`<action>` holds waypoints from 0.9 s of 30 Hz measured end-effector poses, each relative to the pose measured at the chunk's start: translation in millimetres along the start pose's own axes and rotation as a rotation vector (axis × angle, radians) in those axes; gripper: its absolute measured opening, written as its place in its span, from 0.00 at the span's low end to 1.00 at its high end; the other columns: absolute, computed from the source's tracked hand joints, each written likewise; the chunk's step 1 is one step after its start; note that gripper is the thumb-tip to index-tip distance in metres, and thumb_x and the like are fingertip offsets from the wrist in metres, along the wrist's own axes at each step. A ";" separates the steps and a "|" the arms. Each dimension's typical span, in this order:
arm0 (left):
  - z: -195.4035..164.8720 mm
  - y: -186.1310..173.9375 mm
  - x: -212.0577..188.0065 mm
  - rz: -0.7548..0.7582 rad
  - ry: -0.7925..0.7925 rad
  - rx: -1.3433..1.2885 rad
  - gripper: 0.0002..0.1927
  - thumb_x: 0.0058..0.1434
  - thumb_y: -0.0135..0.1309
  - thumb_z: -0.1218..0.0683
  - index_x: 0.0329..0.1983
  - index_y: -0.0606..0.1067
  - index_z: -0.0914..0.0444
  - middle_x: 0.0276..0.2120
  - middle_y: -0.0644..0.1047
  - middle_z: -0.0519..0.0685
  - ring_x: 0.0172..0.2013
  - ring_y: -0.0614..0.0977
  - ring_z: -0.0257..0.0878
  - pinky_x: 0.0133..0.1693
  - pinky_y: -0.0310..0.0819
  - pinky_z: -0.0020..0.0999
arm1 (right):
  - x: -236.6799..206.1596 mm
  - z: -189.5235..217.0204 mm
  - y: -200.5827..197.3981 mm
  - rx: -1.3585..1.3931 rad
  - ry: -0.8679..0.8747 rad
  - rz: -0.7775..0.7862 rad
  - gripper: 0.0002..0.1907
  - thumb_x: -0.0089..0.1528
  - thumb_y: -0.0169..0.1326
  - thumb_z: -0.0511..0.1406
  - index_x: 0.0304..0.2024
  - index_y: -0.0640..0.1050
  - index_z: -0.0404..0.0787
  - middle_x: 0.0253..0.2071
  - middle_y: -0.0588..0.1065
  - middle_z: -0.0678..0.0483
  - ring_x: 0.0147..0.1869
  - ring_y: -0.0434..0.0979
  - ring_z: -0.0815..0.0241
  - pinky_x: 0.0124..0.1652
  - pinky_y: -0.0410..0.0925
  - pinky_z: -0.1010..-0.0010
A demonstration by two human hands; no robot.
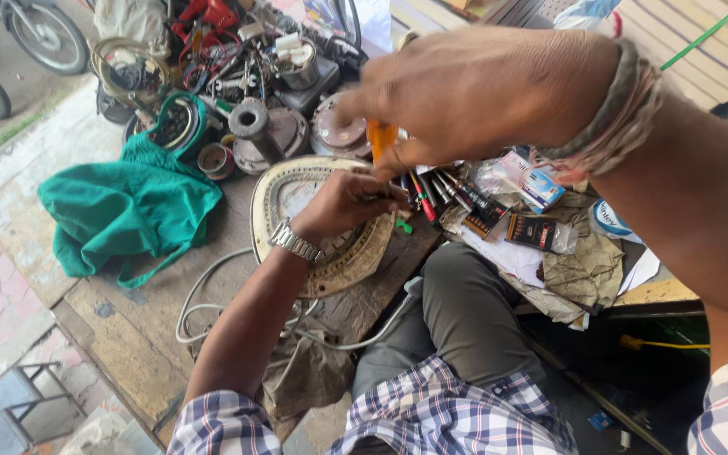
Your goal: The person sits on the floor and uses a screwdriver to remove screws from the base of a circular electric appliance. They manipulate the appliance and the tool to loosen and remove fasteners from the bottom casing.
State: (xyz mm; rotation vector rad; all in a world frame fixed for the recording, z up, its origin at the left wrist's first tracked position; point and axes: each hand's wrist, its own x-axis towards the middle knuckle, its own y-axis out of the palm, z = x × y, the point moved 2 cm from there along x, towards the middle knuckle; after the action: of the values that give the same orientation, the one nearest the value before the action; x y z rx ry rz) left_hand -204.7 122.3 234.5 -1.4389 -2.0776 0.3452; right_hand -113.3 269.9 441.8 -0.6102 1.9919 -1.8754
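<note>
My left hand (349,202), with a metal watch on the wrist, rests on a pale triangular iron base plate (313,227) lying on the wooden bench, its fingers pinched on something small at the plate's right edge. My right hand (473,93), raised close to the camera with thread bands at the wrist, grips an orange-handled screwdriver (381,136) pointing down toward the left hand. The tool's tip is hidden behind my fingers.
A green cloth bag (128,206) lies left of the plate. Motor parts and wires (254,76) crowd the back. Screwdrivers (440,190), small packets (532,232) and crumpled paper lie at right. A white cord (212,295) loops off the bench edge. My knee (465,303) is below.
</note>
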 end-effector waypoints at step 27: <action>28.4 -10.3 -3.6 0.082 0.074 0.236 0.28 0.46 0.53 0.51 0.51 0.83 0.59 0.55 0.81 0.54 0.66 0.73 0.51 0.72 0.54 0.54 | -14.8 1.1 34.9 -0.269 0.098 -0.131 0.18 0.66 0.63 0.47 0.48 0.81 0.41 0.33 0.80 0.50 0.35 0.83 0.55 0.35 0.74 0.66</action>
State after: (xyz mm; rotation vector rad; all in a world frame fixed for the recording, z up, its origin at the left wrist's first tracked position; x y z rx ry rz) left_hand -228.6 118.3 216.0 -1.3755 -1.8547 0.5426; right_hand -102.9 278.0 406.3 -0.7505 2.3435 -1.7527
